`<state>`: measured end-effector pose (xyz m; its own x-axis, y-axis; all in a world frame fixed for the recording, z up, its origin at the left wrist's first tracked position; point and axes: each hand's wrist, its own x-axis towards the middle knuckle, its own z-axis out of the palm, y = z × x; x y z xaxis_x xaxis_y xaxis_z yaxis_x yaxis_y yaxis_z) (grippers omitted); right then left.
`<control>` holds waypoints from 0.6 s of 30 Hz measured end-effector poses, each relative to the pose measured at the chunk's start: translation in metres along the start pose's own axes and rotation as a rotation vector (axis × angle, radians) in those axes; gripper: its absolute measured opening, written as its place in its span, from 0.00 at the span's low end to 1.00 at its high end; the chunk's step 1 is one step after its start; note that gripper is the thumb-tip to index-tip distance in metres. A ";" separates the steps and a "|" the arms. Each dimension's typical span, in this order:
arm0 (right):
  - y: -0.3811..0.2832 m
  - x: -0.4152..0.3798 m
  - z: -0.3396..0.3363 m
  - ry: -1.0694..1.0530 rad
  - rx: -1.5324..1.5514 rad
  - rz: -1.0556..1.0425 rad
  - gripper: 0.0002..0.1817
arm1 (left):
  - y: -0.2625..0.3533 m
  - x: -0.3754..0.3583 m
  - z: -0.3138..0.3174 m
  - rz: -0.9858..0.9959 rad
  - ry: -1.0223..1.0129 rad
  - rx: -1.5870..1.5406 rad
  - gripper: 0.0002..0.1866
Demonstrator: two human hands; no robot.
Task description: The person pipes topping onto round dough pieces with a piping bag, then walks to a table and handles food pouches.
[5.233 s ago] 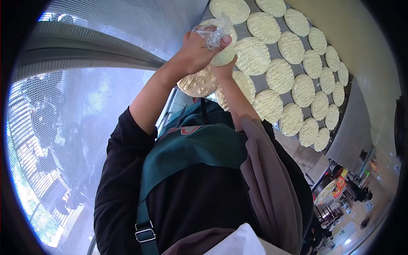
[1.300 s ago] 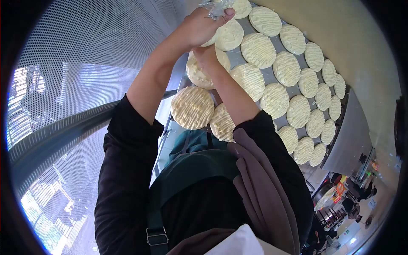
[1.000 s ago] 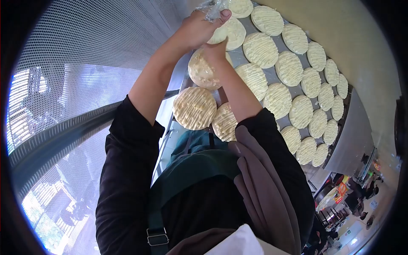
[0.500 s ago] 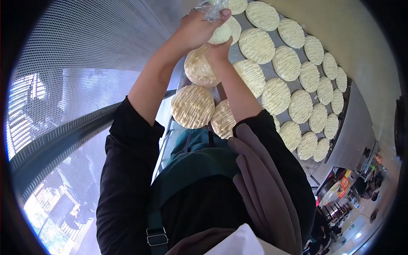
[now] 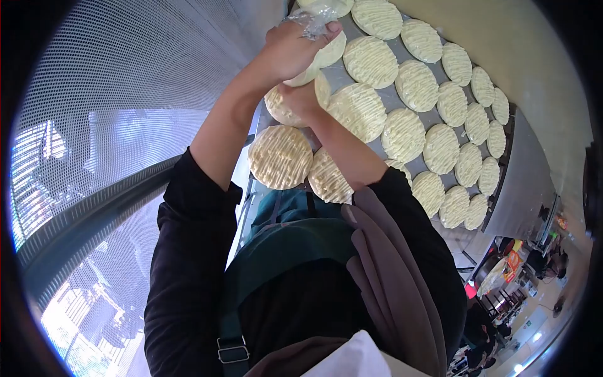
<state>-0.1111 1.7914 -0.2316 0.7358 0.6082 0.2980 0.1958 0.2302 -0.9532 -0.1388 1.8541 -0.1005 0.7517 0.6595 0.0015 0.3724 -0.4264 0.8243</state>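
One plastic bag [image 5: 313, 21] juts above left fingers [image 5: 333, 27] clamped on it; right fingers [image 5: 287, 91] cannot be judged.

No text readable — no labels, no numbers.

Both forearms [image 5: 226, 125] stretch toward the tabletop's [image 5: 391, 96] left edge; the left hand [image 5: 298, 50] is clenched, the right hand [image 5: 303, 98] nearer the body, fingers mostly hidden.
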 end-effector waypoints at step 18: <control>0.009 0.043 -0.047 -0.121 0.011 0.289 0.29 | 0.025 -0.005 0.001 0.099 -0.074 -0.372 0.27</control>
<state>-0.0471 1.7837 -0.2299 0.6769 0.7358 0.0187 -0.0184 0.0423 -0.9989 -0.1330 1.8395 -0.0807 0.8165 0.5741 0.0617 0.0836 -0.2233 0.9712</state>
